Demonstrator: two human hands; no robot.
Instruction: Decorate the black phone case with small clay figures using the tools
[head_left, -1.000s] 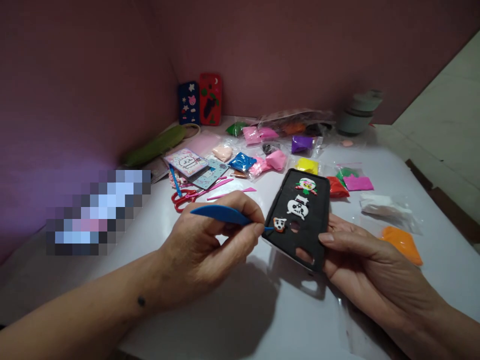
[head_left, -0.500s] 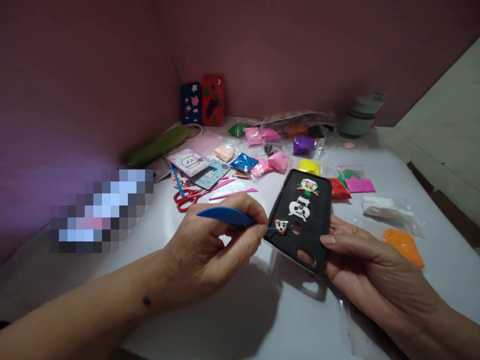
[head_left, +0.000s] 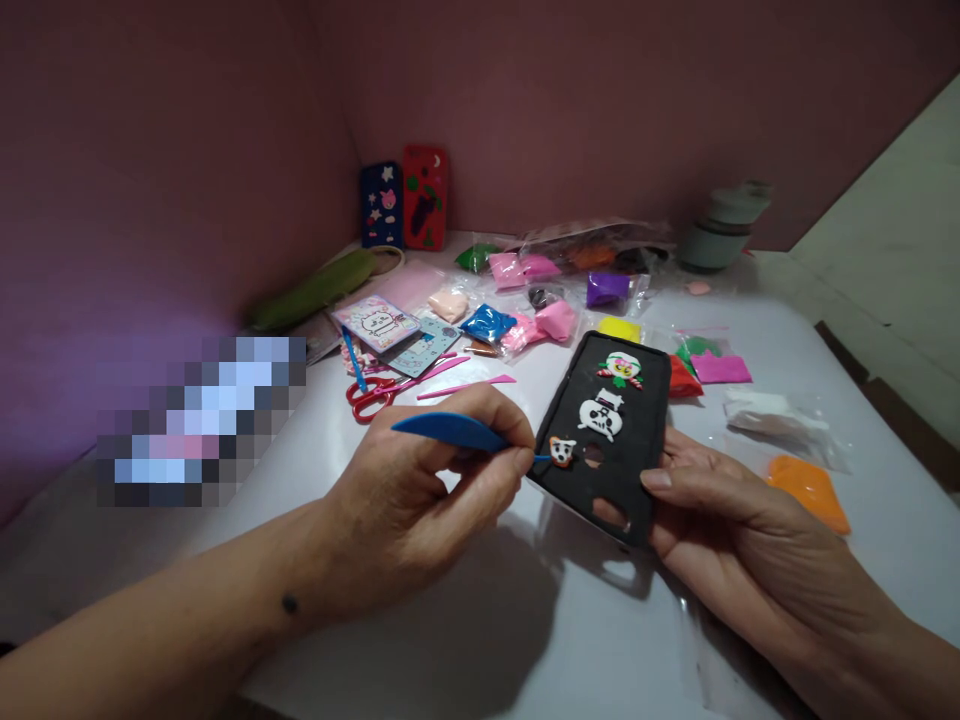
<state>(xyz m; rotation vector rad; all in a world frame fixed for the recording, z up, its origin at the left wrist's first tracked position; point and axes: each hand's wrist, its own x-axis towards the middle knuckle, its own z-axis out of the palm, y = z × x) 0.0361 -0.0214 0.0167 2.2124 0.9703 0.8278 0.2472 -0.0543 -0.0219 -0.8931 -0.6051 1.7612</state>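
Note:
My left hand pinches a blue plastic modelling tool, its thin tip at a small orange-and-white clay face on a black phone case. My right hand grips the case by its right edge, thumb on top and fingers underneath. Farther up the case sit a white clay figure and a white-and-green clay figure with pink details. The case is tilted above the table, and two cutouts show in its lower part.
Red-handled scissors and pink plastic tools lie left of the case. Clay packets, including blue, purple and orange, spread across the white table. Two decorated cases, blue and red, lean on the wall.
The top of the black case has tipped slightly to the right and up. My left hand still has the blue tool's tip at the small clay face.

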